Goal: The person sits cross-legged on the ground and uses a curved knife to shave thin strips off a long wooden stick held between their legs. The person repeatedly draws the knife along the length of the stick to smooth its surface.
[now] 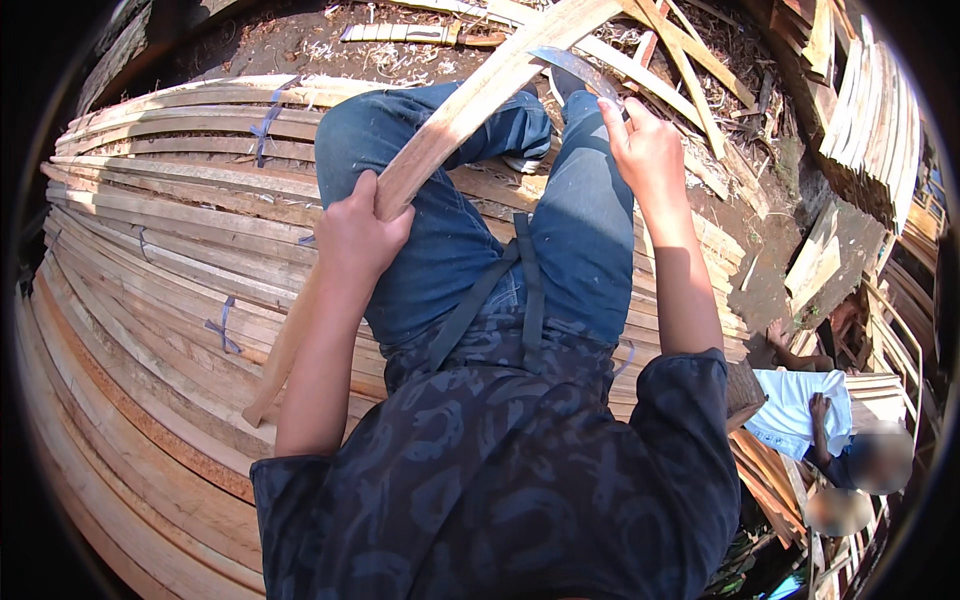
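Wooden slat [470, 105]: a long pale board running from about 7 o'clock, low beside the person's left thigh, up across the lap to about 1 o'clock near the top rim; it lies tilted over both knees, and its upper end meets the blade.
Stack of slats [150, 260]: the largest thing in view, bundled curved boards filling the 9 o'clock side and running under the seated person; blue ties [222, 328] bind some bundles.
Person's legs [580, 210]: in blue jeans, knees drawn up toward 12 o'clock, the slat resting across them.
Loose offcuts [690, 60]: thin strips and shavings scattered on dark ground from 12 to 2 o'clock.
Second stack [870, 130]: more boards piled at 3 o'clock.
Another person [800, 405]: at about 4 o'clock, in a white top, one hand on it, well apart from the work.
Left hand [355, 235]: fingers wrapped fully round the slat's edge, thumb on top, a tight clasp at mid-length, left of centre.
Right hand [645, 145]: at about 1 o'clock, fingers curled tight round the handle of the blade, knuckles up.
Blade [570, 65]: a curved grey metal knife, its tip pointing toward 11 o'clock, touching the slat's upper part.
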Tool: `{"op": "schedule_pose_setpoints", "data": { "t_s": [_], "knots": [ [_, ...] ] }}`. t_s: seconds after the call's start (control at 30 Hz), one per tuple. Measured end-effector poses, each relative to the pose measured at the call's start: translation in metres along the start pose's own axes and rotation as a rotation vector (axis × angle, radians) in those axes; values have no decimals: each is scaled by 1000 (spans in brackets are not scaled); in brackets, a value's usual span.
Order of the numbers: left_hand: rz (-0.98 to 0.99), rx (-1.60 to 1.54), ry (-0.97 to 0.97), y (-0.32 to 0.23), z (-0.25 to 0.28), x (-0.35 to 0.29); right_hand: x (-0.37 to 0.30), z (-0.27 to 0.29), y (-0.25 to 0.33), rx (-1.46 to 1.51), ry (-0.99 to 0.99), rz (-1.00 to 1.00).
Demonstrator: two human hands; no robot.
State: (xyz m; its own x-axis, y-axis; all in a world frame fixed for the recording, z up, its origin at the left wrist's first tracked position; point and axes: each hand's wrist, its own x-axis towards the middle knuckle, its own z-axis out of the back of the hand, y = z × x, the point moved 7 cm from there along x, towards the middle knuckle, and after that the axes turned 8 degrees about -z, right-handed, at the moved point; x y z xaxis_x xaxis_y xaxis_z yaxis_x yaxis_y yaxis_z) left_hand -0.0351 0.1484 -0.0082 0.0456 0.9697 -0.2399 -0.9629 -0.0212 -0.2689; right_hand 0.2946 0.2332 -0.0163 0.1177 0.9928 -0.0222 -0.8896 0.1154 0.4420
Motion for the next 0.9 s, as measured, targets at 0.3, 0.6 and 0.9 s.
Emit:
{"op": "schedule_pose_setpoints", "data": {
  "t_s": [0.3,0.6,0.9],
  "knots": [
    [1,-41,-13,-4,3,2,55,24,-152,-206,-134,-498],
    [31,16,60,-8,1,4,-10,30,-91,-47,12,-366],
    [-1,9,51,-5,2,3,47,-18,-45,-147,-37,-190]
  ]
}}
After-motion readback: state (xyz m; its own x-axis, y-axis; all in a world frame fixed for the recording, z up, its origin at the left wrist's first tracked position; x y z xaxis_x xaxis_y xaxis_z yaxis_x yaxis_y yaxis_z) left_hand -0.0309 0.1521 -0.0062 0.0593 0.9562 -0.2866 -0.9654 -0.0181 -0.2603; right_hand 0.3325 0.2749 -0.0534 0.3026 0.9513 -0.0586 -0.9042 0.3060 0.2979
